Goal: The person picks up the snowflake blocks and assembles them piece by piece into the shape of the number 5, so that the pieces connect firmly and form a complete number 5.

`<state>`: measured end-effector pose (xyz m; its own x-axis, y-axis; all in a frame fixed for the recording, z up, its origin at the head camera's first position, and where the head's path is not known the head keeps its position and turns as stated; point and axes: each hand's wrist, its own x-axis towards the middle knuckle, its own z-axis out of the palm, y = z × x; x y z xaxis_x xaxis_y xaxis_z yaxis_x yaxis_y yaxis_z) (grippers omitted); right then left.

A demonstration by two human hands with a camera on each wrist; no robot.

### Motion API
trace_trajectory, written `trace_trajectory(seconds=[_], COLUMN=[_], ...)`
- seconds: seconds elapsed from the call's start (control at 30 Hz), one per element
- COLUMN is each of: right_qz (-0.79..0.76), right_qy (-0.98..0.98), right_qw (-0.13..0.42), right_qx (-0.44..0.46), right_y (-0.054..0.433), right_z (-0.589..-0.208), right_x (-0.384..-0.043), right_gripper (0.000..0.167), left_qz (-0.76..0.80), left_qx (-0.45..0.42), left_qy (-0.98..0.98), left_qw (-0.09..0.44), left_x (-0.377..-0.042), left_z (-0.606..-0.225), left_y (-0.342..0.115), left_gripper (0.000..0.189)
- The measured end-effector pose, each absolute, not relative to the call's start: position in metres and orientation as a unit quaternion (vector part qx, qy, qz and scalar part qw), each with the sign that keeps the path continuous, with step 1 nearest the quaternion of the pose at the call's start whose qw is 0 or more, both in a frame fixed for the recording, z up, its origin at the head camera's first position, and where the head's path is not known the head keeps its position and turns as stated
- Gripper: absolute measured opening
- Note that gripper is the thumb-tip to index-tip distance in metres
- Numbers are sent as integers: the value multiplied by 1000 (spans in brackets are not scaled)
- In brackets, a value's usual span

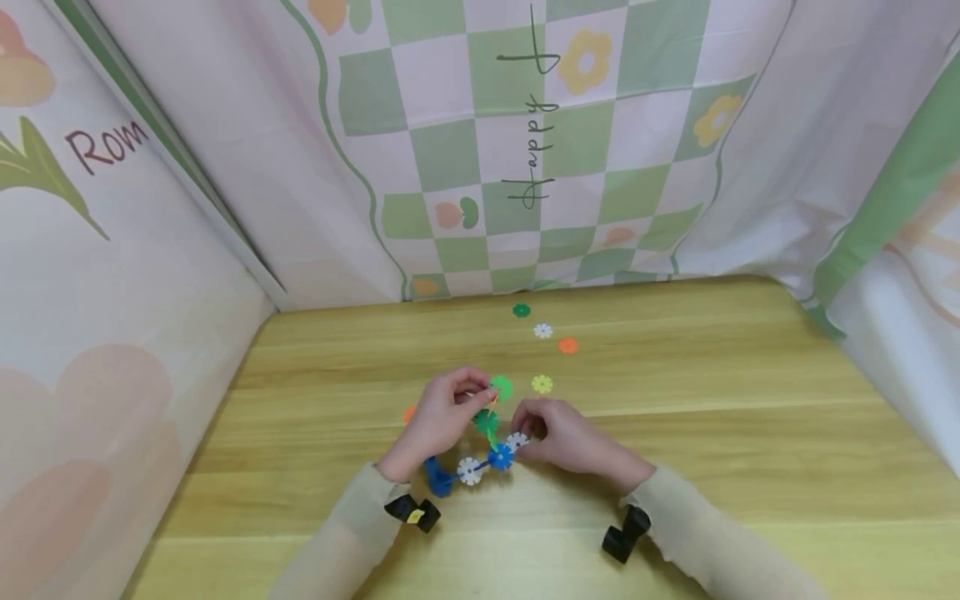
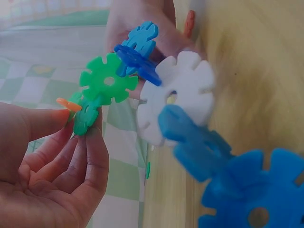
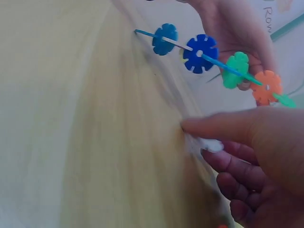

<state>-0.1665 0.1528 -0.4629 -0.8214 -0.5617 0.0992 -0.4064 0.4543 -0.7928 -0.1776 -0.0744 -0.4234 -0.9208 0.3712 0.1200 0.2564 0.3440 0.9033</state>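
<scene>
Backing everything: a green-and-white checked fabric curtain (image 1: 517, 158); below it, a pale wood-grain table (image 1: 675, 400). Between the hands, a bent chain of slotted, flower-shaped plastic discs (image 1: 500, 456) runs from greens at the far end through blue and white to blue by the left wrist. Whether it touches the wood there, can't tell.

Risk, as judged: pressing or twisting too hard could pop a joint, since the links sit at angles and the chain's near end looks unsupported. A notch meeting another off-line could skew the right-hand disc or make it slip.

Left hand (image 1: 442, 412): thumb and fingertips nearly together, gripping the chain's end. Thumb on a thin orange plastic disc (image 2: 70, 104), fingers behind a notched green plastic disc (image 2: 86, 117).

Right hand (image 1: 562, 435): thumb and index slightly apart, pinching a small white notched plastic disc (image 3: 212, 145) just beside the chain's blue part; joined or not, can't tell. Other fingers bent loosely.

Loose beyond the hands, all flat flower-shaped plastic: yellow disc (image 1: 542, 384) nearest, then orange disc (image 1: 567, 345), white disc (image 1: 542, 331), dark green disc (image 1: 521, 310).
</scene>
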Motion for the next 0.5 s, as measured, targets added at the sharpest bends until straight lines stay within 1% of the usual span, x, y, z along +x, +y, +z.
trace_trajectory(seconds=[0.23, 0.5], right_qz=[-464, -513], right_qy=[852, 834], right_qw=[55, 22], right_qx=[-237, -201], right_y=[168, 178], right_z=[-450, -424], right_x=[-174, -177], right_gripper=[8, 9], left_qz=[536, 532], left_qx=[193, 194], left_qy=[821, 822], left_qw=[52, 56], left_x=[-177, -176], left_z=[-424, -422], left_y=[-74, -72], left_gripper=[10, 11])
